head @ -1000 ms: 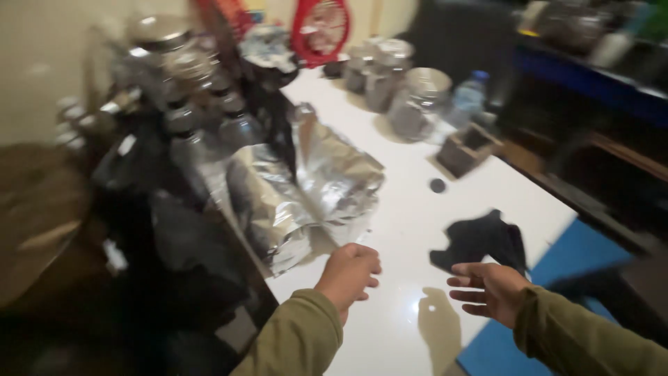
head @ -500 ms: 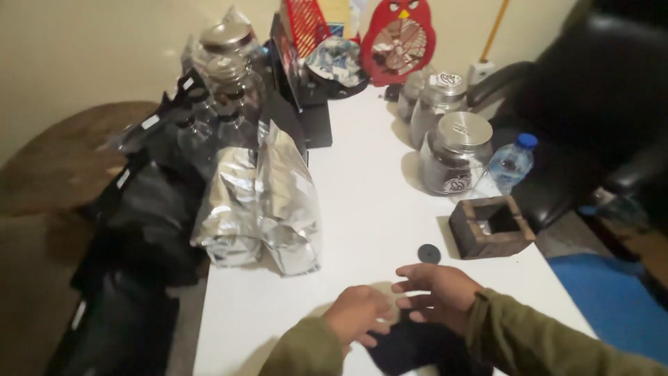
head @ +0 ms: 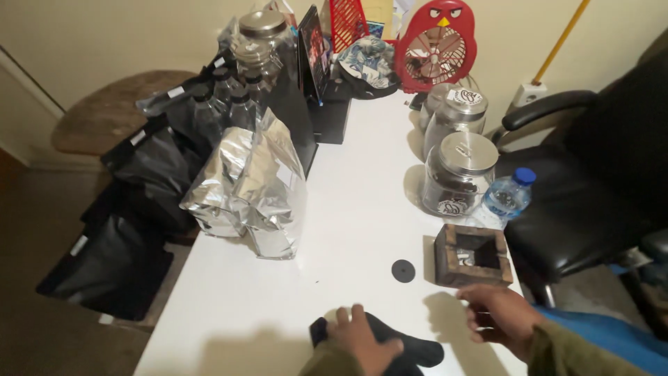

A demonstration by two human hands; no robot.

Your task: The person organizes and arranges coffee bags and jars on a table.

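Note:
My left hand [head: 362, 340] lies on a black cloth [head: 417, 350] at the near edge of the white table [head: 348, 202], fingers curled over its left end. Just right of it hovers my right hand [head: 499, 317], fingers spread and holding nothing, right in front of a small square wooden box [head: 473, 256]. A small black disc [head: 403, 271] sits on the table left of the box. Both sleeves are olive green.
Silver foil bags [head: 250, 188] stand at the table's left side, with black bags [head: 139, 209] and bottles beyond them. Lidded glass jars [head: 459, 174], a water bottle [head: 509, 195] and a red fan [head: 436, 47] line the right and far side. A black chair [head: 598, 181] stands right.
The view has swung right and steadied. My left hand has come down onto the black cloth, and my right hand has drawn off it toward the wooden box.

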